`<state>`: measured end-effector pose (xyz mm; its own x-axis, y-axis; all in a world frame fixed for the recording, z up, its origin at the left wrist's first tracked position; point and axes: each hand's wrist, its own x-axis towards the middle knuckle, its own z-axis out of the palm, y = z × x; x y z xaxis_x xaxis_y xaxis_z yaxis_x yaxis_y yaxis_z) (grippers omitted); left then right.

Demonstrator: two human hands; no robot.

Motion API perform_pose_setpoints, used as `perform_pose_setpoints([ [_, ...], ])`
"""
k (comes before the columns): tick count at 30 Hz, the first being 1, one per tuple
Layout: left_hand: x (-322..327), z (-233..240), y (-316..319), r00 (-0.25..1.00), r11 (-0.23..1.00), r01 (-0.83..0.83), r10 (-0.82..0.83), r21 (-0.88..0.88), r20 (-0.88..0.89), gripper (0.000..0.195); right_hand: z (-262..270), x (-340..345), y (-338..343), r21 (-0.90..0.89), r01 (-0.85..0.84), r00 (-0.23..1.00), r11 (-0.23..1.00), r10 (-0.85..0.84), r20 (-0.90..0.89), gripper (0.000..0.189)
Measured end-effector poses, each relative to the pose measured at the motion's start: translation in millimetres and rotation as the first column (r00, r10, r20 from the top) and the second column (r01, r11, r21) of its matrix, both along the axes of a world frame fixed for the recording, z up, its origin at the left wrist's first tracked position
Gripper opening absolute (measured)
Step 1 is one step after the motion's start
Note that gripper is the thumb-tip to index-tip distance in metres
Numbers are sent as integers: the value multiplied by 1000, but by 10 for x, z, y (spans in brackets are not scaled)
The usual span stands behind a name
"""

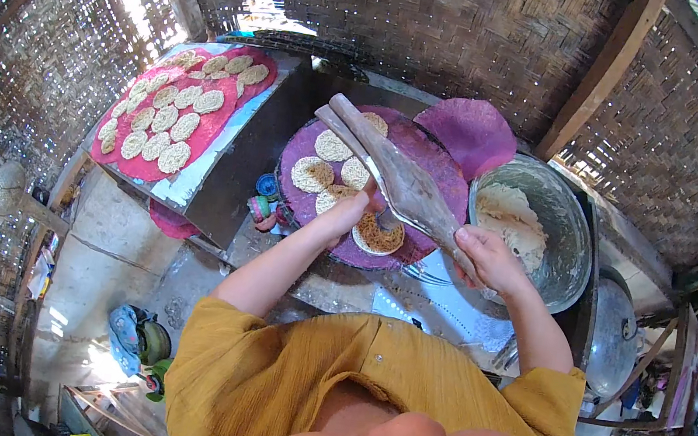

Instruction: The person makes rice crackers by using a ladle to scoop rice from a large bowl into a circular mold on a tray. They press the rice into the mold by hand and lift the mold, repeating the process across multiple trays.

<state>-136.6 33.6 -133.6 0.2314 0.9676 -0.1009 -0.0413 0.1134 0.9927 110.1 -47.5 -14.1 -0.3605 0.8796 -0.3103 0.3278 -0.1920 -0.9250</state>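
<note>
A long wooden lever press with two arms slants across the space before me. My right hand grips its lower right end. Near its middle, my left hand holds the press from the side, most of its fingers hidden. A rounded metal part shows under the wood. Below it lies a pale-rimmed round with brown strands inside. Several lacy discs of pale strands, one of them a left-hand disc, rest on a round purple cloth-like sheet; the press covers part of them.
To the right stands a large metal basin with pale dough. More strand discs cover pink sheets on a box-like stand at left. Behind the basin is another purple sheet. A lidded metal pot sits far right.
</note>
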Motion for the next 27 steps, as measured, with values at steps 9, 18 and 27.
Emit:
perform_pose_setpoints([
  [9,-172,239,-191,669,979,175,-37,109,-742,66,5,46,-8,60,96,987,994,-87,-137,38],
  [18,-440,473,8,905,839,236,-6,490,-426,50,92,-54,-48,86,112,976,990,-94,-196,35],
  [27,-536,485,-177,790,706,-271,551,654,-268,67,-149,-649,342,375,-65,989,925,109,-97,30],
])
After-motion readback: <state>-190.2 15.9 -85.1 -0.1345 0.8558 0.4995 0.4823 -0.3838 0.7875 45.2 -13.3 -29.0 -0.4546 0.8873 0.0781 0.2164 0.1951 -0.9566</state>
